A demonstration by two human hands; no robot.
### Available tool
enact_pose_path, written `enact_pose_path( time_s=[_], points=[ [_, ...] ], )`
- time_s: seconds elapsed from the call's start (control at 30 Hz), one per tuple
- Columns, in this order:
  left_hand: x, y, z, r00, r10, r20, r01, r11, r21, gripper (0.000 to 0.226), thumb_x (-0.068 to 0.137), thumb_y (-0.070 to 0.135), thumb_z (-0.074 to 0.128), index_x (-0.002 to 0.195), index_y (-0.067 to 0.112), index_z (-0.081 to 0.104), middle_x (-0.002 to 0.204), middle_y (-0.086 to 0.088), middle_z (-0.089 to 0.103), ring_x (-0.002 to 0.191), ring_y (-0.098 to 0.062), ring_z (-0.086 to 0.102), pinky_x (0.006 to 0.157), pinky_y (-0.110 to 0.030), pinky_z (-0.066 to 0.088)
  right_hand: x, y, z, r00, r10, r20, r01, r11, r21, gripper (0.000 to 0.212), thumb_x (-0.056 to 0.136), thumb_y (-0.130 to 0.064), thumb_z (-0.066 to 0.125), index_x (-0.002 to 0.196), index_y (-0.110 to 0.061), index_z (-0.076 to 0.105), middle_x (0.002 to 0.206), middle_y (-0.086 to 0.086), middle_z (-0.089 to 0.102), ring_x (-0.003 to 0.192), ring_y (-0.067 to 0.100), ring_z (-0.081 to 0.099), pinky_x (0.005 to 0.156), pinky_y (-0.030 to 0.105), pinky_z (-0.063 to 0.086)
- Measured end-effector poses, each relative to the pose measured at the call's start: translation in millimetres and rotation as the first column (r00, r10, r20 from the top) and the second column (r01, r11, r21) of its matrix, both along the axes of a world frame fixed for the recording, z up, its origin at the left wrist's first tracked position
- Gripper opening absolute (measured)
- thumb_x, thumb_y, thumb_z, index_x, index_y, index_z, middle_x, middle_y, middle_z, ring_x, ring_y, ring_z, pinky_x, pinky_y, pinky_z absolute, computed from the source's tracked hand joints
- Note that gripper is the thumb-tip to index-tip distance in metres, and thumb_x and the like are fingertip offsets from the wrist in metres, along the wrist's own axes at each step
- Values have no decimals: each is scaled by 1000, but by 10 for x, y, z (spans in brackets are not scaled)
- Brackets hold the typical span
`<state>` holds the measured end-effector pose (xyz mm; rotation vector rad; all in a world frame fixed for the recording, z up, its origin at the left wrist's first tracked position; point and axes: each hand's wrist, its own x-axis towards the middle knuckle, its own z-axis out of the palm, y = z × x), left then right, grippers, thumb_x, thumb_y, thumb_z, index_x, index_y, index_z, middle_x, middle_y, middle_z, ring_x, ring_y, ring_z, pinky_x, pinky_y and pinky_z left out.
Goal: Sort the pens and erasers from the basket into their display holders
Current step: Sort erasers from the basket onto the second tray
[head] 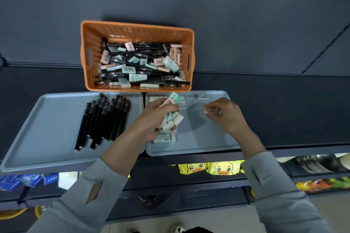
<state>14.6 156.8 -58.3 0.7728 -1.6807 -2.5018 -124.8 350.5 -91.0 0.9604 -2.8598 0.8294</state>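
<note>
**Inspector:** Where is the unsorted stock?

**Assistant:** In the orange basket (137, 28), upper centre of the frame. It holds loose pens (151, 80), all black, tangled with loose erasers (128, 69) in pink, mint and white.

**Inspector:** And the holders?

**Assistant:** There are two grey-blue trays side by side, just below the basket. The left tray (47, 128) carries a pen row (104, 119), with the black pens lying roughly parallel. The right tray (204, 138) carries an eraser pile (164, 137) near its left edge. A lone eraser (204, 97) lies in its upper right corner, well apart from the pile.

**Inspector:** Left hand?

**Assistant:** The left hand (151, 119) is at the centre of the frame, over the pile. Its fingers are curled round an eraser bundle (171, 118) of several pieces fanned out, mostly mint-and-white.

**Inspector:** Right hand?

**Assistant:** The right hand (226, 113) is right of centre, above the right tray. Its thumb and fingertips pinch a single pink eraser (209, 110). I cannot tell whether that eraser touches the tray.

**Inspector:** Anything else?

**Assistant:** Both arms are in grey sleeves. Yellow duck packets (221, 168) sit on the shelf beneath the trays.
</note>
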Motion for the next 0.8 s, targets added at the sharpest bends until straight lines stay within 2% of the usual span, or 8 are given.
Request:
enact_pose_path(
  time_s=[0.2,0.33,0.47,0.53,0.6,0.63,0.7,0.8],
  points=[
    [-86,204,-24,999,-32,29,34,997,-76,14,86,9,66,100,12,62,75,-7,65,59,-16,63,48,-26,49,-450,88,8,984,-156,-87,161,986,51,19,84,0,65,91,-13,77,101,13,65,92,31,63,76,30,43],
    [-138,293,-32,1000,19,19,-17,996,-87,15,86,8,66,100,10,62,75,-9,64,61,-19,62,46,-26,48,-617,-20,-1,992,-84,-92,92,992,84,20,85,0,63,96,-10,76,104,15,64,96,33,61,76,29,40],
    [-166,373,-25,999,37,33,-33,995,-97,14,86,6,65,99,11,61,71,-6,65,59,-17,63,46,-25,49,-531,12,62,992,-28,-122,12,992,-126,20,86,-2,64,97,-15,74,99,5,68,82,17,63,74,25,49],
    [-171,384,-26,998,30,48,-24,992,-121,17,86,5,65,102,10,61,72,-6,65,57,-16,63,45,-25,49,-313,-61,207,988,109,108,-67,940,-335,14,92,-10,64,98,-19,72,93,0,69,71,6,62,67,16,49],
    [-155,374,-36,998,11,56,-3,990,-143,21,86,5,64,107,9,61,73,-7,65,57,-16,62,45,-24,48,-53,-191,315,852,322,414,-98,873,-477,10,95,-16,63,101,-21,69,86,1,68,68,6,62,61,21,51],
    [-141,368,-34,998,-5,56,14,988,-152,22,86,5,64,108,8,61,72,-7,65,58,-16,62,45,-24,48,41,-250,327,793,389,469,-127,858,-498,12,94,-15,64,102,-21,69,85,2,67,68,6,63,60,22,52],
    [-101,335,-20,998,-30,58,38,987,-159,26,86,6,65,112,8,62,72,-7,65,59,-16,62,46,-25,48,146,-340,318,767,416,489,-126,844,-521,17,90,-5,66,104,-15,69,84,3,66,66,5,62,61,20,51],
    [-6,193,8,998,34,44,-31,998,-61,28,87,7,65,115,10,64,78,-8,67,59,-16,62,46,-24,49,168,-371,301,759,275,590,141,815,-562,15,88,2,66,100,-8,68,83,8,68,64,10,64,60,18,53]
  ],
)
